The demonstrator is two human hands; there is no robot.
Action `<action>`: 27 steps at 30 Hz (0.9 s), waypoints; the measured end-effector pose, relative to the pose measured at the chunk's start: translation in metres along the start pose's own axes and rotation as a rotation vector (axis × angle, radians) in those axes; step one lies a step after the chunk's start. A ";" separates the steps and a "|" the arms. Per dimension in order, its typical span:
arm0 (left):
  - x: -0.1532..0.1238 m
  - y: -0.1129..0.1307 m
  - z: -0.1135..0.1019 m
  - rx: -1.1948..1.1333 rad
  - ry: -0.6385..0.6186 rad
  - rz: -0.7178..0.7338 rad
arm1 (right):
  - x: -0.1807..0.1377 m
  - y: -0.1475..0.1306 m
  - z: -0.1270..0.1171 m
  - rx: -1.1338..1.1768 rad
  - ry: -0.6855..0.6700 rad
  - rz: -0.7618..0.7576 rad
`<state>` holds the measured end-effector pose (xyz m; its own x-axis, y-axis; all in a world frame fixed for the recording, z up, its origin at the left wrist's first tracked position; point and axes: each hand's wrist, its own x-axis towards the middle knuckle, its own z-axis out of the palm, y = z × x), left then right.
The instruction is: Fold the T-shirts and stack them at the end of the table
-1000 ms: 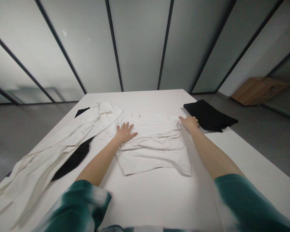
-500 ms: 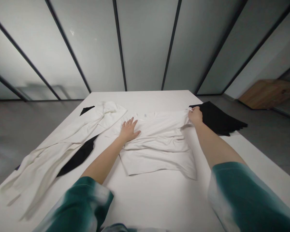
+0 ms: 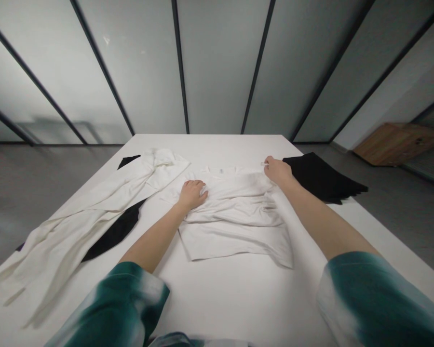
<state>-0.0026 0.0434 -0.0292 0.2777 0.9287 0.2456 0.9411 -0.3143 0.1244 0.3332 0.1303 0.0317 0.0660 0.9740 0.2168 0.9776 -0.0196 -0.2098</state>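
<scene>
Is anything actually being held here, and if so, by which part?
Yes: the right hand pinches the white shirt by its right-side sleeve. The left hand rests on the shirt; whether it grips cloth cannot be told.

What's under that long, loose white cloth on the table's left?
Black fabric peeks out from under the long, loose white cloth: a broad patch along its right edge and a small corner at its far end. The cloth hides whether they join.
</scene>
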 end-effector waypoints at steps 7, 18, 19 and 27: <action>0.000 0.000 -0.003 -0.019 -0.074 -0.052 | 0.008 -0.009 0.017 0.680 -0.025 0.106; 0.001 -0.001 0.005 0.097 -0.256 -0.091 | -0.045 0.017 0.064 -0.089 -0.142 -0.037; 0.002 0.000 0.005 0.100 -0.273 -0.096 | -0.046 0.017 0.064 -0.094 -0.126 -0.010; 0.030 -0.011 0.005 0.103 -0.400 -0.118 | -0.036 0.014 0.052 0.072 0.006 0.108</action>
<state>-0.0032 0.0758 -0.0277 0.2008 0.9666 -0.1592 0.9796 -0.1990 0.0272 0.3345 0.1065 -0.0283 0.1718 0.9657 0.1949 0.9478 -0.1080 -0.3001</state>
